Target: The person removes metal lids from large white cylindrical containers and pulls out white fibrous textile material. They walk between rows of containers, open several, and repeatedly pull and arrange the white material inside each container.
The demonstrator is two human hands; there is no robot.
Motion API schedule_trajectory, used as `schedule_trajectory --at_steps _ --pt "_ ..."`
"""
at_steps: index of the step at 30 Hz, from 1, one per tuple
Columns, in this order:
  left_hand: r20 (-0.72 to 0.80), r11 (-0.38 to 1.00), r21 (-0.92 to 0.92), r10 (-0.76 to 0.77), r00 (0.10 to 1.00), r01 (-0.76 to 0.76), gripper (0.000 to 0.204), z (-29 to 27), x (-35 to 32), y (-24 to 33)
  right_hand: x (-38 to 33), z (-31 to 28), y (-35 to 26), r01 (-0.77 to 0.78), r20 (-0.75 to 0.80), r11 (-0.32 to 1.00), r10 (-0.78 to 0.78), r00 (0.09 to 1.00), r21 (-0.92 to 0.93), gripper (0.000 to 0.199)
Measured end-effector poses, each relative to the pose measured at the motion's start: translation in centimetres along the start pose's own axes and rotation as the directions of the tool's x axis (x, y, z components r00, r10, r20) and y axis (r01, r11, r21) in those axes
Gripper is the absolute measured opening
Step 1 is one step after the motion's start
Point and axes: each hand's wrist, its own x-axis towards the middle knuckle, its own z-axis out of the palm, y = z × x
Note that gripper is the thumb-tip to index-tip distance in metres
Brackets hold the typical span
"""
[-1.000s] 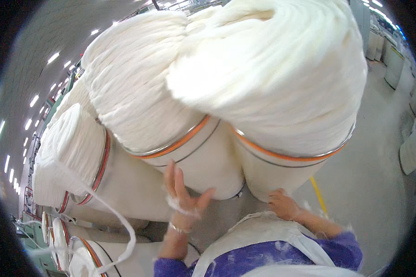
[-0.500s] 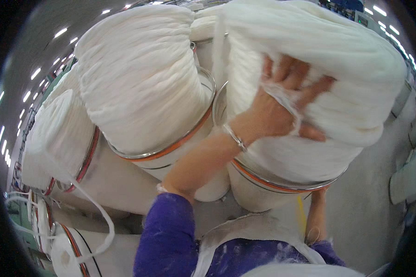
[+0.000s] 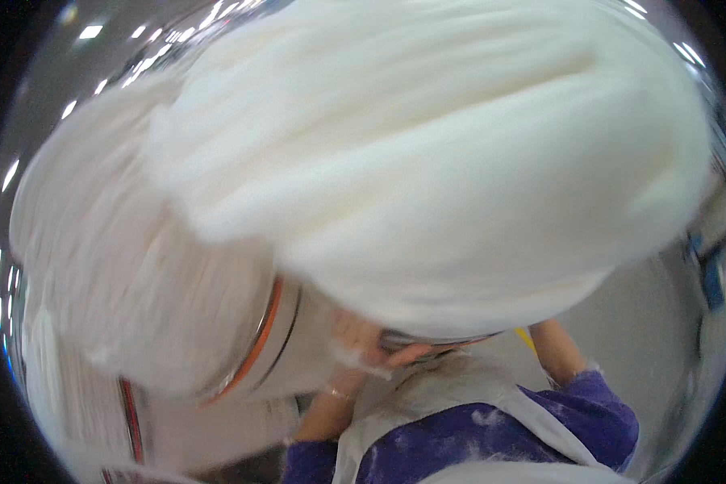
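A huge heap of coiled white fibre (image 3: 460,161) on top of a tall can fills most of the view, very close and blurred. My left hand (image 3: 375,351) is tucked under its lower edge by the can's metal rim (image 3: 436,339), fingers pinched on a small tuft of white fibre (image 3: 348,355). A thin bracelet (image 3: 336,394) sits on that wrist. My right forearm (image 3: 552,351) reaches up beneath the heap on the right, and the hand itself is hidden behind the fibre.
A second can with an orange band (image 3: 270,323) stands to the left, topped by its own white fibre heap (image 3: 129,258). Another banded can (image 3: 133,419) shows at lower left. Grey floor (image 3: 645,323) lies to the right. My white apron (image 3: 460,387) touches the cans.
The view has closed in on the right-hand heap. My left hand has dropped from the top of that heap to its underside at the can rim. My right arm has stayed low on the right.
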Motion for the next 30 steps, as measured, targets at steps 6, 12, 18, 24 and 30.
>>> schedule_trajectory --at_steps 6,12,18,24,30 --pt "-0.011 0.976 -0.098 -0.197 0.980 0.195 0.064 4.8 2.3 -4.6 8.8 6.2 0.8 0.049 -0.016 0.997 -0.048 0.999 0.055 0.033" --pt "0.015 0.800 -0.116 -0.591 0.807 0.588 0.057 9.2 4.7 -8.9 19.6 15.3 0.2 0.196 -0.033 0.956 -0.208 0.977 -0.218 0.033" --pt "-0.082 0.842 0.093 -0.526 0.846 0.532 0.041 13.5 8.3 -12.8 24.3 21.2 -4.6 0.045 0.087 0.923 -0.013 0.996 -0.382 0.031" --pt "-0.119 0.730 0.361 -0.582 0.805 0.581 0.025 17.3 13.0 -14.2 20.1 16.1 6.8 0.490 0.819 0.735 0.152 0.554 -0.468 0.029" --pt "0.042 0.636 0.550 -0.668 0.743 0.541 0.040 21.9 16.0 -14.4 23.3 -10.1 20.6 0.048 0.440 0.508 0.691 0.574 -0.860 0.020"
